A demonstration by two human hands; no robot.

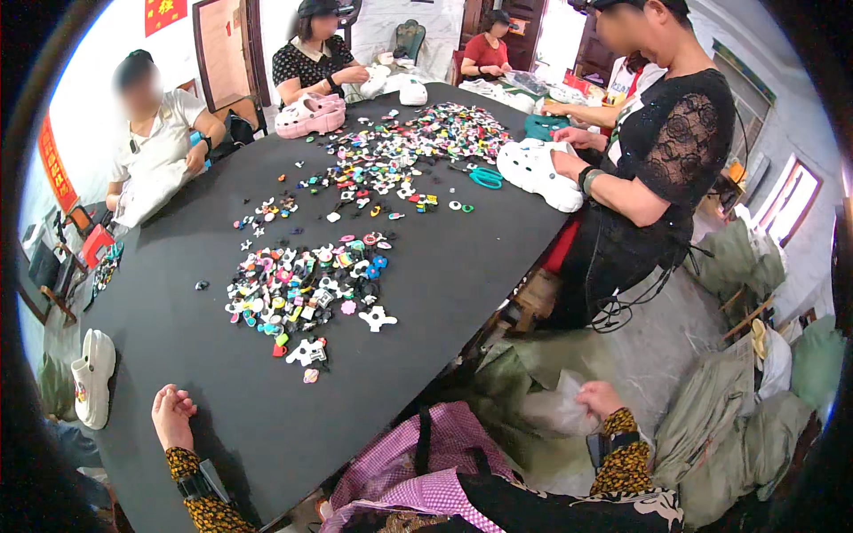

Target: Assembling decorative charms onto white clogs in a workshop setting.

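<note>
Hands at the near edge of a black table

The left hand (171, 416) is laid open-fingered on bare tabletop (444, 266) below the charm pile (302, 298); a clear plastic bag (555, 404) is gripped by the right hand (601, 398) beyond the edge.

My left hand (171, 416) rests loosely curled on the black table (462, 266), near the table's front edge and just right of a white clog (92, 377). My right hand (597, 400), off the table's right edge, grips a clear plastic bag (560, 410). Small colourful charms (302, 293) lie heaped mid-table.
</note>
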